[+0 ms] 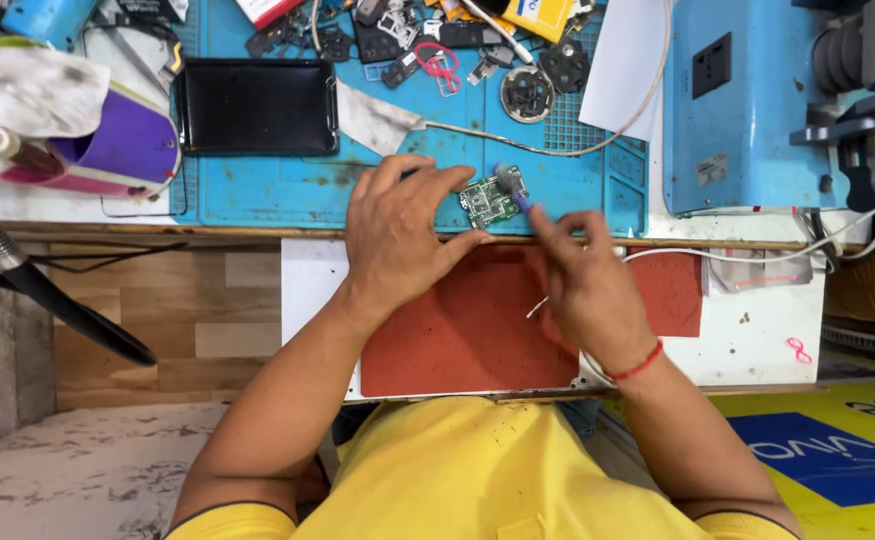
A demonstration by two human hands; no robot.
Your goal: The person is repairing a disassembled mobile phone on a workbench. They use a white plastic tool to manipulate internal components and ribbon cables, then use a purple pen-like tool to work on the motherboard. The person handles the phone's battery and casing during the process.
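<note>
A small green circuit board (pixel 487 201) lies on the blue work mat (pixel 257 190) near the bench's front edge. My left hand (pixel 397 235) rests on the mat with its fingertips holding the board's left side. My right hand (pixel 587 285) grips a thin blue-handled tool (pixel 517 192) whose tip touches the board's right part. A red thread band circles my right wrist. A red pad (pixel 457 330) lies on the pull-out shelf under both hands.
A black empty tray (pixel 255 105) sits at the back left. Loose phone parts and key-fob shells (pixel 437 45) clutter the back. A blue machine with a socket (pixel 757 90) stands at right, with a white cable (pixel 557 150) running over the mat. Purple holder (pixel 107 150) at left.
</note>
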